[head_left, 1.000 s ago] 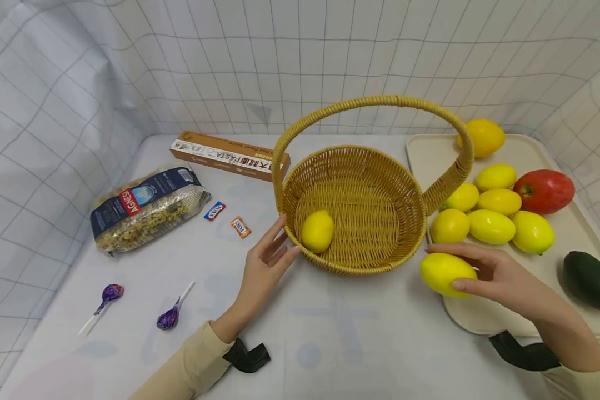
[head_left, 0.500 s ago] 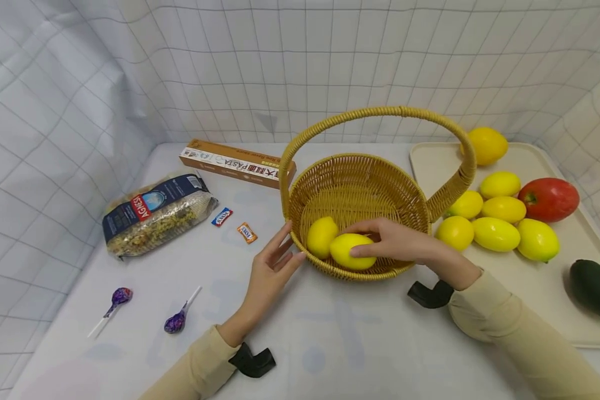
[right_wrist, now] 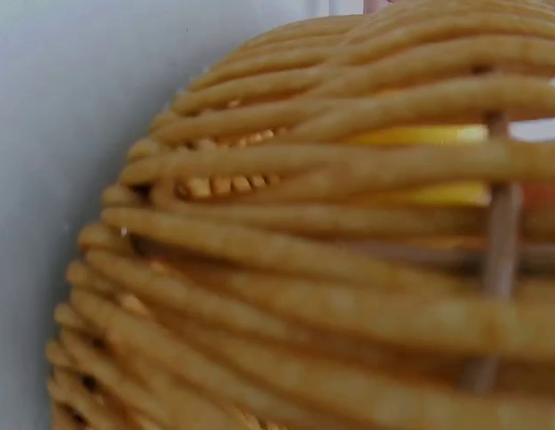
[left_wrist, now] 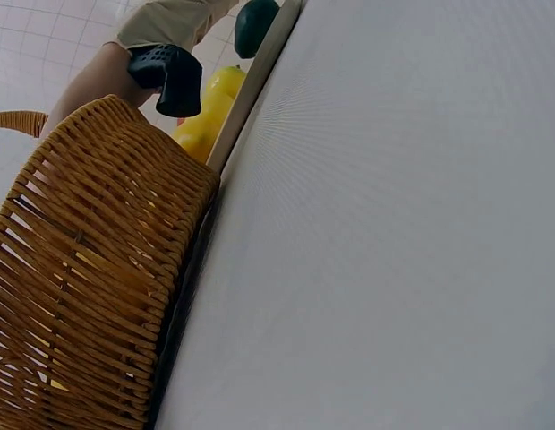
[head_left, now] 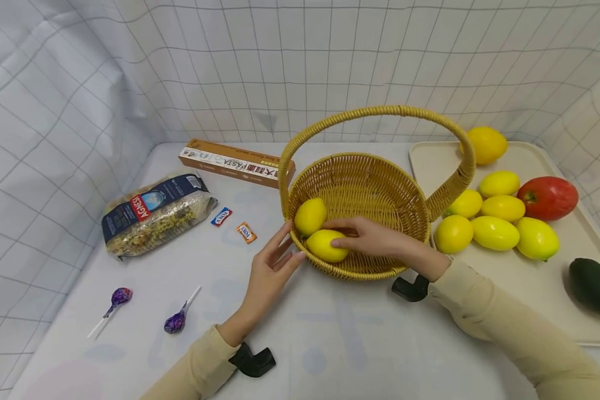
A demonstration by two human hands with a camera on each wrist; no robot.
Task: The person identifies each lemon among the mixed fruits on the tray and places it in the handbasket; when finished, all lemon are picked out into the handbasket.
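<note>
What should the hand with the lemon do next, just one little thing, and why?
I think the right hand should gently loosen its fingers and let go of the lemon. That lemon is already down inside the basket, right by the other lemon, so it probably won't drop far. The left hand is at the rim and might help steady things.

Grid-lined white cloth [head_left: 330,61] behind tabletop [head_left: 345,355]

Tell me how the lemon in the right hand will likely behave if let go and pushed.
The held lemon would probably roll readily, given its rounded oval sides. The other lemon beside it and the wall of the basket would likely soon stop it. Its smooth, glossy skin suggests it may slip in the right hand.
</note>
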